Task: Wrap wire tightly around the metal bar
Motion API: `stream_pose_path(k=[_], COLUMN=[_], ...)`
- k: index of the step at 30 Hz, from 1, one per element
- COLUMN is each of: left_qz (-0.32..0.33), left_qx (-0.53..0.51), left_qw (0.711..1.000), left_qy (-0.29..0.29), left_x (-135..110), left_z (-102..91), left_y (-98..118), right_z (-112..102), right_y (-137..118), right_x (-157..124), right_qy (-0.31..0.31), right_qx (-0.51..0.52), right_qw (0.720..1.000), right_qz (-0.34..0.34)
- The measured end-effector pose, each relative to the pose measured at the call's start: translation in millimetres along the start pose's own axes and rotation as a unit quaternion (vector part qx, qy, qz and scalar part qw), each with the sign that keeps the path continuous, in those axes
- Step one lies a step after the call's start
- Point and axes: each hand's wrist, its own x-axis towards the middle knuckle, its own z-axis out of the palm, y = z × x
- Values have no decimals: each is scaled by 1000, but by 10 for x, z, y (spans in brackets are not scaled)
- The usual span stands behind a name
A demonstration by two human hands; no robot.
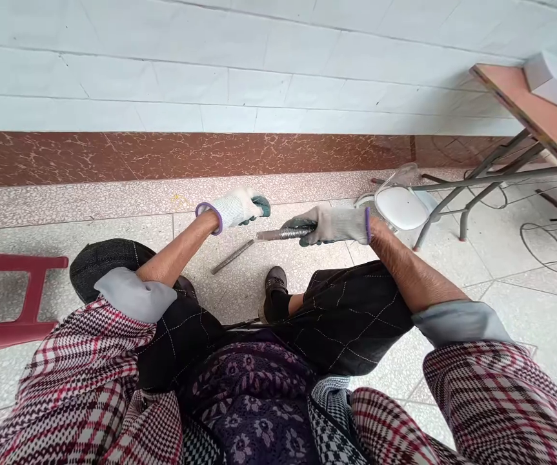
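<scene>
Metal rod (pixel 278 234) clamped in right hand (pixel 331 226) grip, forearm outstretched; left hand (pixel 234 208) raised alongside, grip half-curled, empty.

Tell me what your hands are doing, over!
Right hand gripping metal rod. Left hand curled, apart from it. Second rod on floor below. Nothing blocking.

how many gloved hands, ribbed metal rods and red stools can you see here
gloved hands: 2, left hand and right hand
ribbed metal rods: 2, held rod and floor rod
red stool: 1
total: 5
</scene>
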Motion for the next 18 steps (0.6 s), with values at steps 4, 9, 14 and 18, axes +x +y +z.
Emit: stream_pose_path(k=[4, 9, 14, 18], left_qz=[16, 69, 79, 46], left_qx=[-11, -80, -138, -188], left_qw=[999, 991, 984, 981], left_qy=[-25, -84, -77, 14], left_x=[21, 28, 67, 117], left_z=[202, 498, 613, 476], left_y=[102, 63, -113, -163], right_z=[-99, -56, 94, 186], right_y=[11, -17, 22, -5], right_x=[-77, 138, 362, 438], right_qy=[78, 153, 154, 80], right_qx=[99, 178, -94, -237], right_qw=[992, 972, 983, 965], right_qz=[-9, 7, 34, 77])
